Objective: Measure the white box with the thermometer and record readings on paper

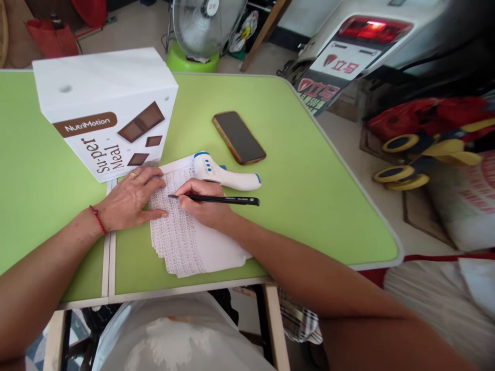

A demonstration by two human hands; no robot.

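A black pen (228,199) is gripped in my right hand (203,203), its tip touching a sheet of paper (181,247) covered with rows of handwriting on its left part. My left hand (131,198) lies on the left edge of the paper with its fingers stretched and apart, pressing it to the green table (301,206). A ring and a red bracelet show on that arm. Over the paper's upper edge rests a white and blue infrared thermometer (228,172), just beyond my right hand. What the pen tip marks is too small to read.
A white NutriMotion box (108,103) stands on the table behind my left hand. A phone (240,136) lies past the thermometer. Beyond the table are a fan (201,26), a scooter's rear (359,36) and a yellow-wheeled toy (425,154) at the right.
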